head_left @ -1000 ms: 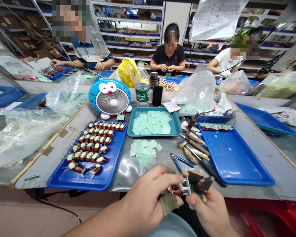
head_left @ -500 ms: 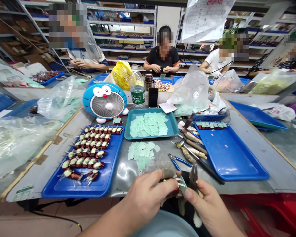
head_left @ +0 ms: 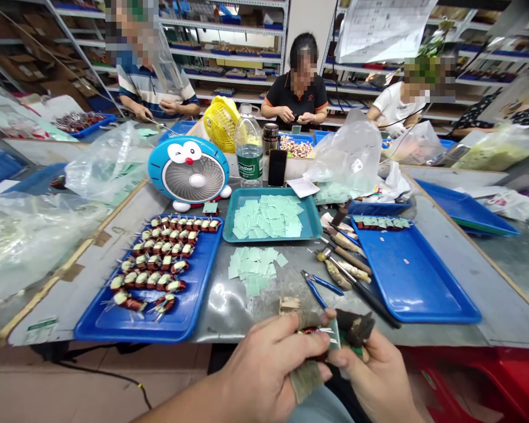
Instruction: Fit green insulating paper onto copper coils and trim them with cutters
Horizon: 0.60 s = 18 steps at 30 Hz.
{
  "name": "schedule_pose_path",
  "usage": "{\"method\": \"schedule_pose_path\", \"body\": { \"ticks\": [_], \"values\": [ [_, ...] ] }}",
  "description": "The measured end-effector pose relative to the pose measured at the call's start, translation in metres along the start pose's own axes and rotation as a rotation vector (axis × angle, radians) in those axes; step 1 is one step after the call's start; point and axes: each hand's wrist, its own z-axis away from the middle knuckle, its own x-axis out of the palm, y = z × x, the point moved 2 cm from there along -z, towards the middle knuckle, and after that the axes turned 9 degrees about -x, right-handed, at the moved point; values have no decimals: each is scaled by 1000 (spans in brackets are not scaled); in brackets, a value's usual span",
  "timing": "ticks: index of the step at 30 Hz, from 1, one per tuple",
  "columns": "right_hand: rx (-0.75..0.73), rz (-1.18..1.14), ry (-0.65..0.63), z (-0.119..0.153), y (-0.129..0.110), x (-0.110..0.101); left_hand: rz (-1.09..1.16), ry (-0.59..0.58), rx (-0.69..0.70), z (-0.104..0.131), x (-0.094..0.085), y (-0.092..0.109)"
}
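"Copper-red, the coil; where do we have it?"

"By the near edge of the tabletop, gripped in our left hand, fingers closed around it. Our right hand pinches the green card at the coil's leads while gripping the pliers."

"What could go wrong for us there?"

"Those leads look thin: if our hands tilt apart, we could bend one or crack the card. With pliers and card in one grip, we might nip a fingertip too."

"And beyond our hands?"

"The cutters lie open near that same edge, where our knuckles could catch a blade. Past them, a careless forearm could scatter our loose cards."

"Farther out?"

"Behind the far edge of the teal tray stand the bottle and the phone. If we bumped that tray backward, we might topple either one."
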Motion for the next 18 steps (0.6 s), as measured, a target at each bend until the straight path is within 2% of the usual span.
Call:
{"method": "schedule_pose_path", "body": {
  "ticks": [4,12,15,18],
  "values": [
    [-205,211,-89,-4,-4,-13,-12,3,6,0,1,-1],
    [-598,596,-23,-13,-27,-16,-124,128,80,-6,-1,3],
    [-738,746,-25,-20,-40,-16,-48,62,32,-7,-1,2],
    [-798,813,-62,-25,-48,-15,36,-6,-38,-5,0,-1]
  ]
}}
